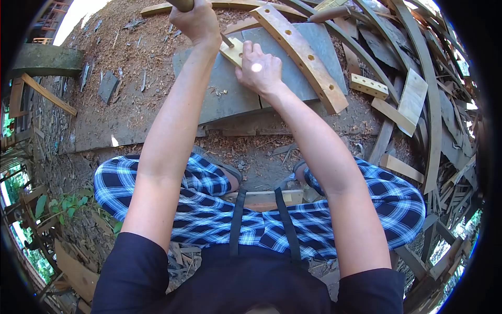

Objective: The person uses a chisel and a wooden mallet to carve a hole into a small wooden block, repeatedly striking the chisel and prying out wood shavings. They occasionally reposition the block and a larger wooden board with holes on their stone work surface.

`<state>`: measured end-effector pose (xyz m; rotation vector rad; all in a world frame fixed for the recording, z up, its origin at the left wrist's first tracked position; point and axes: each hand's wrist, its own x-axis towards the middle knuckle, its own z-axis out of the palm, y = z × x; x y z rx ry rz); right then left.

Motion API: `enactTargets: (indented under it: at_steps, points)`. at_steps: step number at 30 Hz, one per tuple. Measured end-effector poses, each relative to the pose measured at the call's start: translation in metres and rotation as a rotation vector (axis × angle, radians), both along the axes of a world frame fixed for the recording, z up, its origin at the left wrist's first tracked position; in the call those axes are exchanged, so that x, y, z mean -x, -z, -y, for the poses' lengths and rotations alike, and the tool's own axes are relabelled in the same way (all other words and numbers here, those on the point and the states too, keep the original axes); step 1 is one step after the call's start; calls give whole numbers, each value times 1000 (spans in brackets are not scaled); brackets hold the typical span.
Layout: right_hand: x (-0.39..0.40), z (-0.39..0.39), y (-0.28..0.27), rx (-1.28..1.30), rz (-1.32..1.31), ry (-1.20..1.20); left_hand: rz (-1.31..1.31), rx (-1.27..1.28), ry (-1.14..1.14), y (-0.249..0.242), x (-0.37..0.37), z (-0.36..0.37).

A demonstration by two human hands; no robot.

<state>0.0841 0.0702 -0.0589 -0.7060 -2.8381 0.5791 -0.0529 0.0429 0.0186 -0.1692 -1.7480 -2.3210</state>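
My left hand (196, 23) is closed around the thick, rounded handle (181, 3) of a tool at the top edge of view. Past the left wrist, a thin dark shaft (227, 40) meets a small pale wooden block (235, 52) with drilled holes. It looks like part of the same tool, but my hand and wrist hide the join. My right hand (260, 69) grips the block's right side, thumb near its lower end, against a grey board (225, 99). Right of that hand lies a long, curved wooden piece (300, 55) with several holes.
Another yellowish block with holes (369, 86) lies at the right. Beyond it are wood offcuts (413, 94) and long curved strips (433, 120). Shavings (125, 63) cover the ground at the left. A wooden handle (329, 14) shows at the top. My plaid-covered knees (117, 183) flank the work.
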Motion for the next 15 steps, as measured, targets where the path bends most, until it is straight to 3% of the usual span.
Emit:
enactTargets:
  at_steps: [7, 10, 13, 15]
  points:
    - [-1, -2, -2, -8, -1, -17, -94, 59, -126, 10, 7, -8]
    - [-2, -1, -3, -6, 33, -44, -272, 85, -175, 9, 3, -10]
    - [-4, -3, -5, -43, 7, -58, -318, 172, -39, 7, -10, -11]
    - [-5, -8, -12, 29, 122, -106, -350, 162, -47, 7, -8, -16]
